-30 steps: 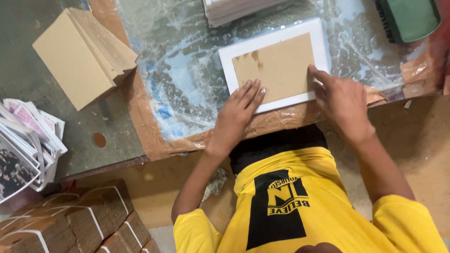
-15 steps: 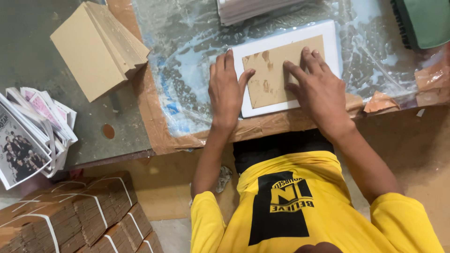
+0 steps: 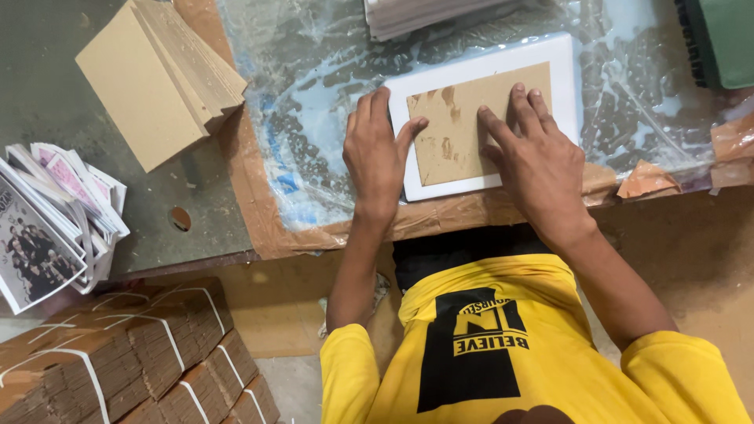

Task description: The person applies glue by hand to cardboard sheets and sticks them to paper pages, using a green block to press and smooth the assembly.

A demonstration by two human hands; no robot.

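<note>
My left hand [image 3: 377, 153] and right hand [image 3: 534, 157] press flat, fingers spread, gripping nothing, on the cardboard sheet [image 3: 463, 129]. It looks light, stiff, glue-damp; I'd lift it by its edges.

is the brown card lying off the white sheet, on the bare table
No, the brown card lies on the white sheet, whose border shows around it, under the left hand and right hand.

brown board [image 3: 459, 129] w/ dark blotches on white sheet [image 3: 479, 63].

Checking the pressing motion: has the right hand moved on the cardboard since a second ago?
Yes. The right hand slid from the white sheet's right edge leftward and further onto the brown cardboard.
</note>
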